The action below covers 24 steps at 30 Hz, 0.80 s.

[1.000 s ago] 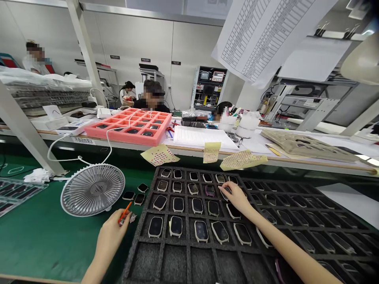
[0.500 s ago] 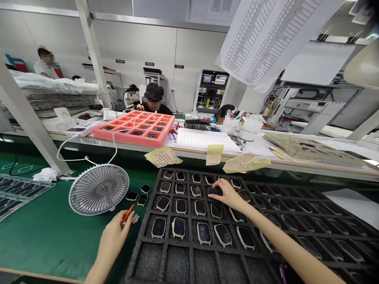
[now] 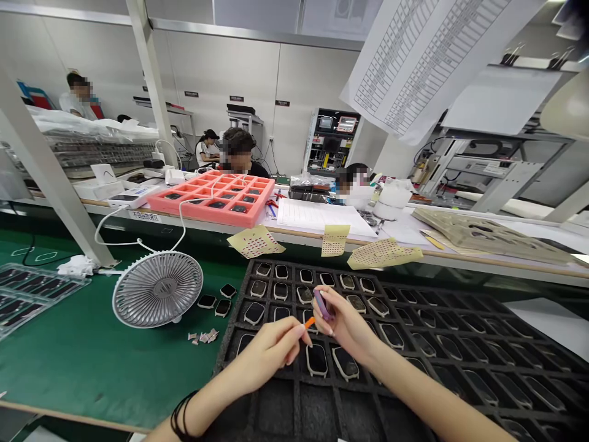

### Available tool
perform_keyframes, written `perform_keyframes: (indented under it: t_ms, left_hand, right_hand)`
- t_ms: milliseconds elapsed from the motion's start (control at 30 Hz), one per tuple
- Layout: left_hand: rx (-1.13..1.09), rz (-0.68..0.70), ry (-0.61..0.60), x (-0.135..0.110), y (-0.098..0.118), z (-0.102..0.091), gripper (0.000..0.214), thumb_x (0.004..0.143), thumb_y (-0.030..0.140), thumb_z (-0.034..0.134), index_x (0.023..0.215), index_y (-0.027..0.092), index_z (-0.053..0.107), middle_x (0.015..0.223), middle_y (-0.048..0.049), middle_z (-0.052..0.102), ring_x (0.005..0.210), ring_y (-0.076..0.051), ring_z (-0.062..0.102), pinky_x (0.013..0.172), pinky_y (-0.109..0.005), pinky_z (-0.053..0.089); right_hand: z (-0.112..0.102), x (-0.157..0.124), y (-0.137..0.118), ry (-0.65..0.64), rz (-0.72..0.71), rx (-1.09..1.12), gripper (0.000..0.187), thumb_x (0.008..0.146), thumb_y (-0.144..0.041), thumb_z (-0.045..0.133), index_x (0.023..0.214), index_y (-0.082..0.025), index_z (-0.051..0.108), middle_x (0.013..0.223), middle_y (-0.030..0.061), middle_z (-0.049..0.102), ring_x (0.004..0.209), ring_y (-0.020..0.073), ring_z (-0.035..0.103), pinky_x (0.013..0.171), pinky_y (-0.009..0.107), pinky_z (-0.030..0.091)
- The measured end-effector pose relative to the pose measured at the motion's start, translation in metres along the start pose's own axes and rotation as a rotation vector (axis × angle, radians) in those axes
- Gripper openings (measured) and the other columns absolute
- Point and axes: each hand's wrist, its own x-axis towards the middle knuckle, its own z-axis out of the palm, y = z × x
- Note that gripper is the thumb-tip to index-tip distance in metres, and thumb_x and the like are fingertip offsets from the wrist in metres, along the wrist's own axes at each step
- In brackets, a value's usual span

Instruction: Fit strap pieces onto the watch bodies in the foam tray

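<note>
My right hand [image 3: 347, 325] is closed on a smartwatch body [image 3: 324, 305] and lifts it above the black foam tray [image 3: 271, 408]. Its edge looks purplish; its screen is turned out of sight. My left hand [image 3: 276, 347] pinches a thin orange stick-like tool [image 3: 309, 322], whose tip points at the watch body. I cannot tell whether tip and watch touch. Beneath both hands, rows of smartwatch cases with dark screens, such as the watch case [image 3: 316, 360], lie in the tray's compartments. My left hand and forearm cover part of the left rows.
Left of the tray are a grey fan [image 3: 159, 288], several loose watch pieces [image 3: 223, 307] and small pale scraps [image 3: 202, 336]. A pink foam tray [image 3: 214, 199] rests on the shelf ahead, with yellow sticker sheets [image 3: 335, 239] hanging from its edge. Co-workers sit beyond.
My right hand has lifted the watch body from its compartment and drawn it nearer. My left hand has moved right from the green mat with the orange tool, up to the watch body.
</note>
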Motion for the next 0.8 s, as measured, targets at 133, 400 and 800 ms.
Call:
perform_keyframes:
  t_ms: [133, 400, 800]
  left_hand:
    - [-0.055, 0.034, 0.026, 0.01, 0.006, 0.011, 0.037, 0.093, 0.044, 0.036, 0.075, 0.016, 0.052, 0.05, 0.008, 0.037, 0.042, -0.006, 0.03, 0.042, -0.018, 0.025]
    - [-0.206, 0.001, -0.005, 0.009, 0.001, 0.01, 0.04, 0.088, 0.049, 0.04, 0.072, 0.016, 0.054, 0.041, 0.0097, 0.035, 0.032, -0.005, 0.024, 0.034, -0.017, 0.021]
    - [-0.335, 0.032, 0.032, 0.014, -0.008, 0.011, 0.048, 0.082, 0.06, 0.048, 0.068, 0.014, 0.054, 0.035, 0.0082, 0.04, 0.028, -0.003, 0.024, 0.032, -0.016, 0.018]
  right_hand:
    - [0.026, -0.004, 0.002, -0.071, 0.048, 0.146, 0.024, 0.085, -0.037, 0.058, 0.07, -0.02, 0.048, 0.05, -0.0093, 0.045, 0.03, 0.0026, 0.032, 0.035, 0.018, 0.023]
    - [0.033, -0.004, 0.002, -0.026, -0.041, 0.024, 0.028, 0.083, -0.042, 0.061, 0.073, -0.021, 0.045, 0.047, -0.011, 0.044, 0.029, 0.0026, 0.031, 0.032, 0.016, 0.022]
    - [0.044, 0.002, 0.009, -0.105, 0.162, 0.226, 0.04, 0.072, -0.046, 0.071, 0.066, -0.021, 0.039, 0.039, -0.0124, 0.04, 0.028, 0.0015, 0.021, 0.027, 0.013, 0.009]
